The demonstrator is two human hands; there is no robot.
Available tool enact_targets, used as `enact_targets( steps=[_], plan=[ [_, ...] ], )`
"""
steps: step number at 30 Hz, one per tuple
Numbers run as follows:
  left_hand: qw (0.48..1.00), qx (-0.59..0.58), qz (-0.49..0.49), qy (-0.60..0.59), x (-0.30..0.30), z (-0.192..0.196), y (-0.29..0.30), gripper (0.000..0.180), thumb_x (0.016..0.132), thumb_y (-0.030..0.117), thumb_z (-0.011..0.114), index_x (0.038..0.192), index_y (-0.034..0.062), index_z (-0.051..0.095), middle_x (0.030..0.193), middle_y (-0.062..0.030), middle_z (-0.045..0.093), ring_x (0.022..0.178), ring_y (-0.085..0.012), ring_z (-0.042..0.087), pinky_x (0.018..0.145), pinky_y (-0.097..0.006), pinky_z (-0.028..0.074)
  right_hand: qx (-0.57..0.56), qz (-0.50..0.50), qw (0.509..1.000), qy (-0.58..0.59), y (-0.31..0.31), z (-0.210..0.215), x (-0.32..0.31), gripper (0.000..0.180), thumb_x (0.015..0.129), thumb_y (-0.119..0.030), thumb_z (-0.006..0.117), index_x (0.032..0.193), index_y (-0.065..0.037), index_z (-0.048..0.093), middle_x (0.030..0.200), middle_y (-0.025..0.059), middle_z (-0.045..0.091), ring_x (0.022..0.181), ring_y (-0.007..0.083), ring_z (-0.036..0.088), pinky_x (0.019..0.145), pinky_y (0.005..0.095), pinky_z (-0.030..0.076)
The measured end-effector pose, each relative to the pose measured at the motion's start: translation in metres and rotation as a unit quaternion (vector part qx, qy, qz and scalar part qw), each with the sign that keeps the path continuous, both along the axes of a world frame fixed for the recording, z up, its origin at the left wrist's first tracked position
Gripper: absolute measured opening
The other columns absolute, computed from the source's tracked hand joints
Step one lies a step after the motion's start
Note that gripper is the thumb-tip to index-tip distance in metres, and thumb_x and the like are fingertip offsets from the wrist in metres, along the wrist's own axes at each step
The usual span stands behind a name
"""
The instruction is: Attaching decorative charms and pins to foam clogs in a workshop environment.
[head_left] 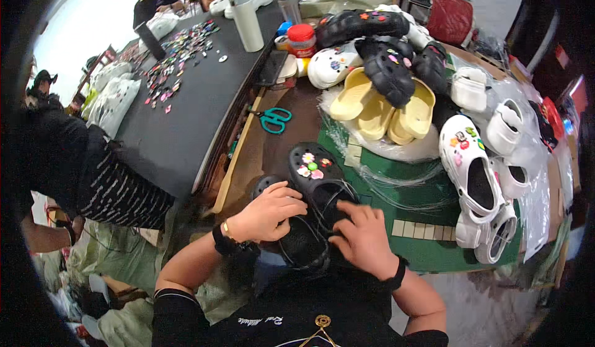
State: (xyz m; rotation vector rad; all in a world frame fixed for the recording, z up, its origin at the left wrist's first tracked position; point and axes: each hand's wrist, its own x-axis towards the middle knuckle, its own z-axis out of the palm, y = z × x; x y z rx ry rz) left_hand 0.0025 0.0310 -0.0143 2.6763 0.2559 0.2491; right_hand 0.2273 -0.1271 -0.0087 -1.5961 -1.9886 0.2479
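Fingers (286,193) at two black clogs, both with rounded toes, perforated uppers. Far clog (328,182): charms (313,166) clustered on upper, incl. white flower, green round one, pink and red pieces. Near clog (304,243): opening up, upper partly hidden by hand.

Left hand (265,213): fingers close together, half curled over near clog's upper; can't tell gripping from resting. Right hand (365,232): index and thumb bent, tips apart, at back end of far clog; can't tell if pinching anything.

Clog positions: far one reaching ahead of both hands, back end by right fingertips; near one between hands, toe under left, close to body.

Further out: green mat (378,192) just right, with row of beige squares (421,230). Turquoise scissors (273,120) ahead-left of far clog. Pale yellow clogs (353,96) ahead-right, beside dark clog pile (387,77). White clog (458,139) with charms, well right. Red-lidded jar (302,40) farther ahead. Dark surface (204,105) off left, bearing loose charms (180,62), tall pale bottle (246,24).
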Motion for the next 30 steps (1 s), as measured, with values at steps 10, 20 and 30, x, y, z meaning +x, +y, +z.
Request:
enact_targets(
  steps=[10, 20, 30],
  plan=[
    [0.973, -0.044, 0.223, -0.05, -0.03, 0.001, -0.017, 0.053, 0.073, 0.017, 0.078, 0.123, 0.0082, 0.059, 0.133, -0.0156, 0.052, 0.131, -0.0379, 0.043, 0.108, -0.046, 0.036, 0.009, -0.149, 0.966, 0.212, -0.004, -0.009, 0.012, 0.025, 0.078, -0.004, 0.071, 0.102, -0.002, 0.063, 0.109, 0.0155, 0.063, 0.095, 0.0314, 0.061, 0.081, 0.0374, 0.05],
    [0.982, -0.07, 0.175, -0.006, -0.023, 0.018, -0.003, 0.051, 0.071, 0.011, 0.077, 0.119, 0.0047, 0.062, 0.134, -0.0158, 0.052, 0.129, -0.0367, 0.046, 0.108, -0.044, 0.037, -0.112, -0.166, 0.93, 0.309, -0.014, -0.003, 0.052, 0.021, 0.086, -0.012, 0.067, 0.104, 0.0, 0.063, 0.097, 0.0166, 0.066, 0.08, 0.027, 0.067, 0.068, 0.0354, 0.052],
    [0.983, -0.048, 0.177, -0.019, -0.02, 0.033, -0.011, 0.049, 0.07, 0.004, 0.057, 0.118, -0.0019, 0.061, 0.135, -0.0194, 0.052, 0.129, -0.0359, 0.046, 0.11, -0.043, 0.034, -0.398, -0.398, 0.688, 0.459, -0.263, -0.111, 0.101, 0.047, 0.095, -0.044, 0.058, 0.101, 0.002, 0.067, 0.09, 0.0089, 0.07, 0.081, 0.0209, 0.064, 0.07, 0.035, 0.052]
  ],
)
